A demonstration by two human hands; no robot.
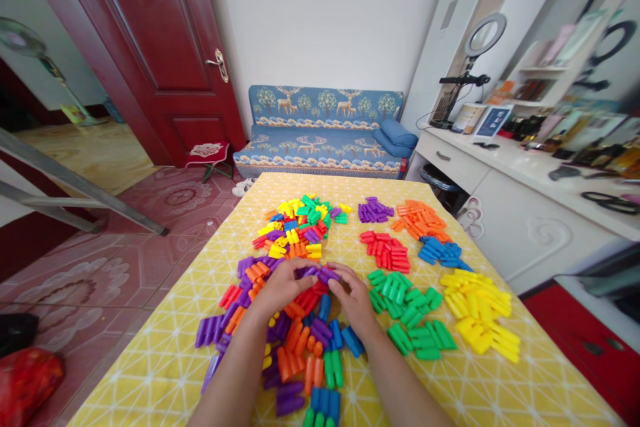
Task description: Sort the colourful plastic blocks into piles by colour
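Both my hands are over a mixed heap of plastic finger-shaped toy blocks [295, 340] in purple, orange, blue, green and red. My left hand [284, 285] is closed, thumb and fingers pinching a purple block [310, 271]. My right hand [354, 293] pinches another purple block [327, 274] right beside it. The two purple pieces are close together; I cannot tell whether they are joined. Red blocks [309, 298] lie just below my fingers. My forearms hide part of the heap.
Sorted piles lie to the right: purple [375, 210], orange [420, 219], red [385, 251], blue [440, 251], green [413, 310] and yellow [480, 307]. Another mixed pile [295, 223] is farther back. Beyond the yellow tablecloth [165, 360] stand a blue sofa [320, 137] and a white dresser [540, 193].
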